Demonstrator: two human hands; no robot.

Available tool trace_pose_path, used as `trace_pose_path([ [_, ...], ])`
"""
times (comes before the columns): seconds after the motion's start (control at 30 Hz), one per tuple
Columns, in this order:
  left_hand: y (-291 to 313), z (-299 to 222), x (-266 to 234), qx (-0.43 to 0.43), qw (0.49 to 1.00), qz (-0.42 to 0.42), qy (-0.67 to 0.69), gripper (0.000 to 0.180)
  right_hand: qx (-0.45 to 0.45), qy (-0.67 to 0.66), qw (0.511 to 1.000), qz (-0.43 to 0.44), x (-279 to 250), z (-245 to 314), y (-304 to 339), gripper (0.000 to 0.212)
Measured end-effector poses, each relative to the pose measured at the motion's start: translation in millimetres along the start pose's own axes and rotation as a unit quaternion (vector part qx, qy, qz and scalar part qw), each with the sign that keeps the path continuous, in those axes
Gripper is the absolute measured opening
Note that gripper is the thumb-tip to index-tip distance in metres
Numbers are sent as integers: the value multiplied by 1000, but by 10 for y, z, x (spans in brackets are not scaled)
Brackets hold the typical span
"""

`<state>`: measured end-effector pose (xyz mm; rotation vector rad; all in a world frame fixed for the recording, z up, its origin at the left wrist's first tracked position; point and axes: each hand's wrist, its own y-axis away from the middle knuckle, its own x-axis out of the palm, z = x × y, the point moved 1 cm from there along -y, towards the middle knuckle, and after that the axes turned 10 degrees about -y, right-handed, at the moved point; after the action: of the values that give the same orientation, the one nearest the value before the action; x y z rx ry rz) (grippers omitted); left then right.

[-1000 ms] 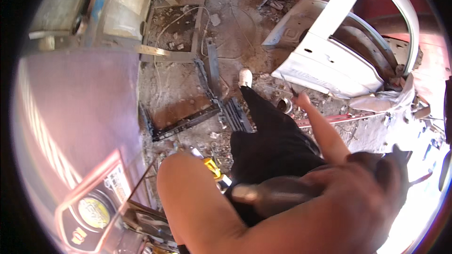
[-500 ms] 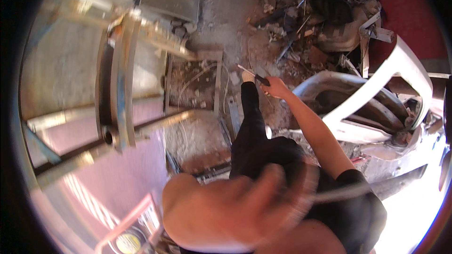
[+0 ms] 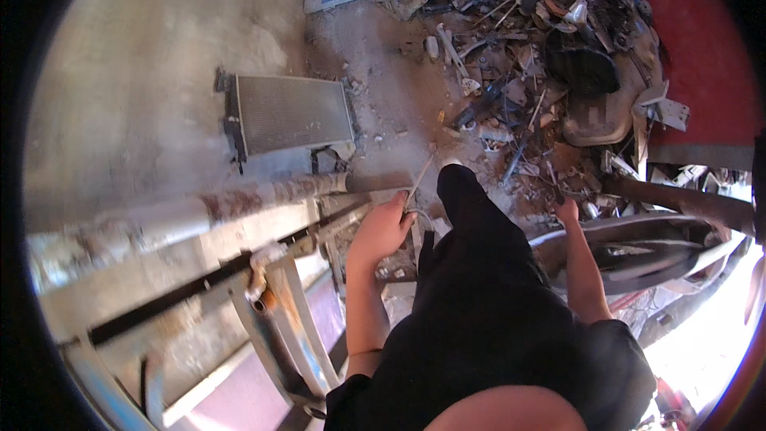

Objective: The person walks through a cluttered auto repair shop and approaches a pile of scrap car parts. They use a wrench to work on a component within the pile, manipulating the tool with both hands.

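My left hand [image 3: 380, 231] is closed around a long thin metal tool [image 3: 421, 175], which points up and away past my foot. Its kind cannot be made out; its lower end is hidden in the fingers. Further right, my right hand [image 3: 567, 212] grips a screwdriver [image 3: 551, 175] with a dark handle, its shaft pointing at the scrap pile. Both arms hang forward on either side of my dark-clothed legs [image 3: 479, 271], one foot stepping ahead.
A radiator [image 3: 295, 116] lies ahead to the left. A rusty metal frame [image 3: 295, 311] stands close on my left. Scrap parts [image 3: 519, 72] heap up ahead right, before a red wall [image 3: 702, 56]. A car door [image 3: 646, 255] lies beside my right arm.
My left hand has swung from across my body to the front left with its tool. My right hand has moved right with the screwdriver. The view has shifted toward the radiator and scrap pile.
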<state>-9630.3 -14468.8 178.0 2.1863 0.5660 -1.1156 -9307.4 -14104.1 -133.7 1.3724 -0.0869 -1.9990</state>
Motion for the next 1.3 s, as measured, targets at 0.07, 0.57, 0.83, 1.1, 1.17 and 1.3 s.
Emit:
trace_pose_path([
  [0.07,-547,216,-340,-28,999,37,15,36,48,-80,996,0,150,146,-293,35],
  [0.57,-3734,2406,-2573,-219,920,-22,324,29,-26,-272,952,141,144,5547,-3585,32],
  [0.83,-5020,3438,-3245,-303,865,-44,398,31,-142,-386,897,165,122,7592,-4651,35],
  [1.1,-7632,4861,-4337,-245,906,48,342,23,-77,-343,935,50,271,9387,-6036,34],
  [1.17,-8325,5113,-4644,-245,911,87,321,25,-3,-304,953,12,469,9576,-6471,33],
  [1.3,-9527,5108,-5546,-192,926,86,313,26,51,-310,949,-22,486,9738,-7012,35],
])
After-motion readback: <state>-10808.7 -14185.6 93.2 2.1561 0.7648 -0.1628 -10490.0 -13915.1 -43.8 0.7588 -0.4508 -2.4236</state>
